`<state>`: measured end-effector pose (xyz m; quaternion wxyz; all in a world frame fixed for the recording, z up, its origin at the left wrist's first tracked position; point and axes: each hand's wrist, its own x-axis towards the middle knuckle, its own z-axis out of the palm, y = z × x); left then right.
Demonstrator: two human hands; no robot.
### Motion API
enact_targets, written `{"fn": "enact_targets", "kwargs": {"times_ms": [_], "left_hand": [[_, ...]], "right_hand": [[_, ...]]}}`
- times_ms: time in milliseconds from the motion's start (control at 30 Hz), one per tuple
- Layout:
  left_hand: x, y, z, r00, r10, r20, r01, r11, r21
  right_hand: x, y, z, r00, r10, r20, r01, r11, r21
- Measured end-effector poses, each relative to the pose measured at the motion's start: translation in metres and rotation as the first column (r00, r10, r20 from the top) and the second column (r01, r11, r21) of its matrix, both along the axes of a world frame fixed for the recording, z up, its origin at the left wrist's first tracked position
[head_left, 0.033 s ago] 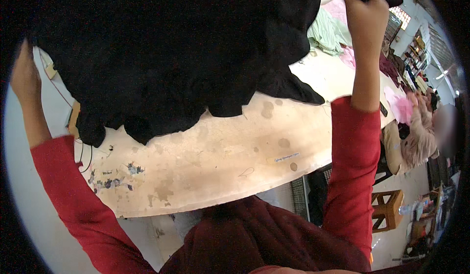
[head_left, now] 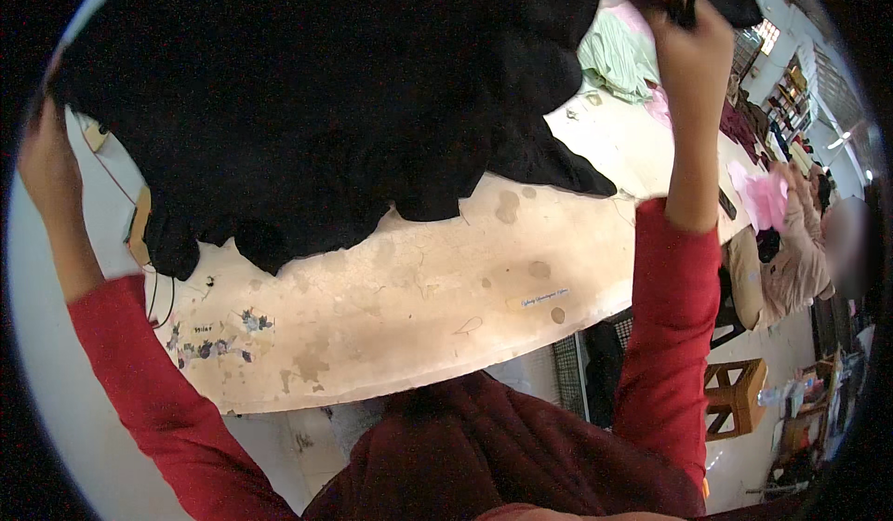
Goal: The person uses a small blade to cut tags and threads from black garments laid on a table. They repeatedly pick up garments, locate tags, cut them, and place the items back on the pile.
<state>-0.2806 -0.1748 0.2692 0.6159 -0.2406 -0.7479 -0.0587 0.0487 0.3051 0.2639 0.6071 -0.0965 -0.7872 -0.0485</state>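
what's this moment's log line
left hand: at left edge of black cloth; right hand: at its right; cloth: over pale stained table

Black cloth (head_left: 326, 121) looks matt; table top (head_left: 437, 298) seems smooth, slightly glossy, with stains; mint cloth (head_left: 619, 60) is wrinkled, matt; brown stool (head_left: 750, 398) seems plastic; red sleeve (head_left: 674, 335) is matt fabric

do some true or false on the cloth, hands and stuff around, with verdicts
1. The black cloth hides the whole table. False: the table's near part shows.
2. The left hand is at the cloth's left edge. True.
3. The right hand lies flat on the table. False: it is raised by the cloth's right side.
4. Pale green fabric lies beyond the cloth's right side. True.
5. The sleeves are blue. False: red.
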Motion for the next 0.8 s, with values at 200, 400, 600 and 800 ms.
{"fn": "enact_targets", "kwargs": {"times_ms": [200,400,600,800], "left_hand": [[0.093,-0.004,-0.177,0.062,-0.483,0.873,0.735,0.614,0.287],[0.126,-0.004,-0.233,-0.049,-0.536,0.843,0.28,0.803,0.527],[0.123,0.063,-0.244,0.34,-0.622,0.705,0.483,0.759,0.437],[0.133,0.132,-0.24,0.376,-0.524,0.764,0.399,0.836,0.377]], "right_hand": [[0.056,-0.047,-0.185,0.481,0.558,0.676,0.086,0.738,-0.67],[0.077,-0.038,-0.221,0.558,0.593,0.58,0.186,0.592,-0.784],[0.021,-0.017,-0.235,0.832,0.365,0.418,0.065,0.685,-0.726],[-0.042,-0.003,-0.24,0.883,0.18,0.434,0.087,0.846,-0.526]]}}
